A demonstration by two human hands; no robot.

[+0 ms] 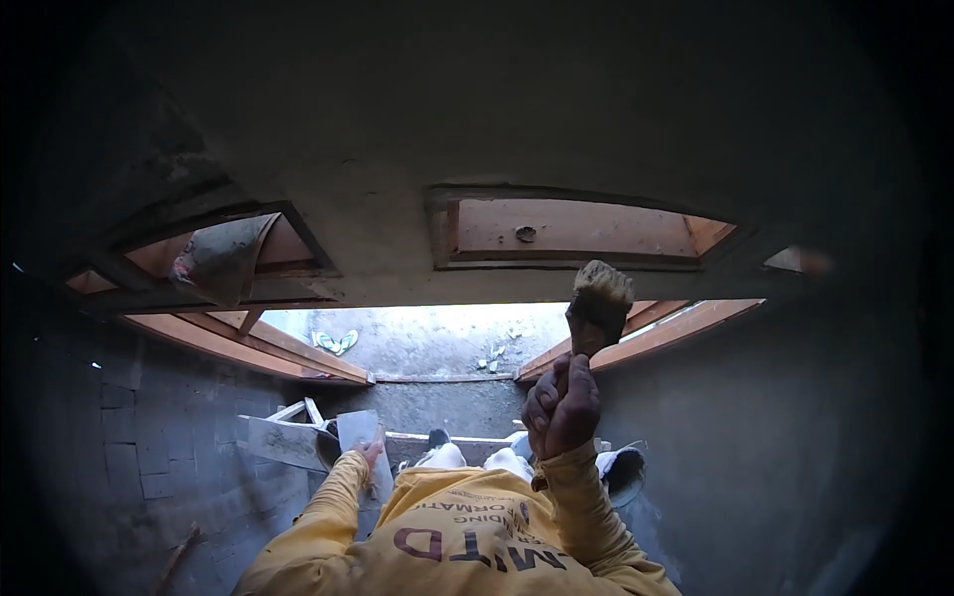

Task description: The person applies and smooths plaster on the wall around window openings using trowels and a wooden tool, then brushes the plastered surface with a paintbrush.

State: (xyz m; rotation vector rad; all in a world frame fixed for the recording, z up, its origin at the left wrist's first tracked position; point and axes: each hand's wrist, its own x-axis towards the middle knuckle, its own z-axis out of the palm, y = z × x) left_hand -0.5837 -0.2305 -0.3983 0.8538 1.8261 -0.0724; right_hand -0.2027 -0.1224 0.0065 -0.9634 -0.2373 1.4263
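Note:
My right hand (564, 405) is raised in front of the wall, its fingers wrapped round the handle of a wide brush (601, 298). The pale bristles point up and the lower part looks dark. Lower down on the left, my left hand (370, 453) grips a flat, pale rectangular plastering float (357, 427) near my side. Its handle is hidden from this angle. Both sleeves are yellow.
A smooth grey plastered wall (378, 129) spans the top, with a wood-framed opening (576, 226) in it. A sheet (229, 253) hangs in the left opening. Below are a doorway frame (646, 338), a bucket (624, 472), planks (283, 440) and slippers (336, 342).

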